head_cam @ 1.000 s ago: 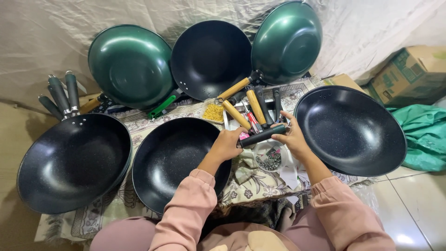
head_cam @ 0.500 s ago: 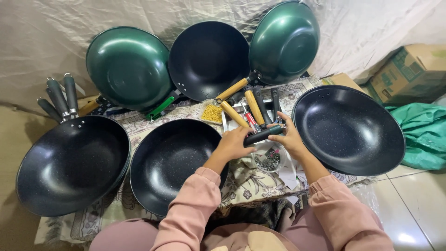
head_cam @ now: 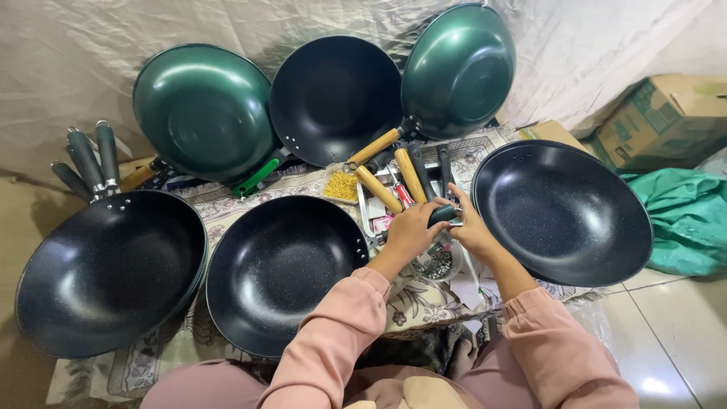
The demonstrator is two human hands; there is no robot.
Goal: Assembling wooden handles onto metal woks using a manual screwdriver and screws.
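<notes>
Left hand (head_cam: 409,231) and right hand (head_cam: 471,229) both grip a dark pan handle (head_cam: 441,214), fingers curled around it, between two black woks (head_cam: 280,269).

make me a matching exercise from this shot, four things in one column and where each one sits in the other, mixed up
Things
1. dark handle
2. cardboard box
3. bag of yellow bits
4. green cloth

Places
A. on the floor at far right, beside the right-hand black wok
B. between the left hand and right hand
C. against the backdrop, upper right
D. on the patterned cloth below the middle propped wok

Pairs: 1-B, 2-C, 3-D, 4-A
</notes>
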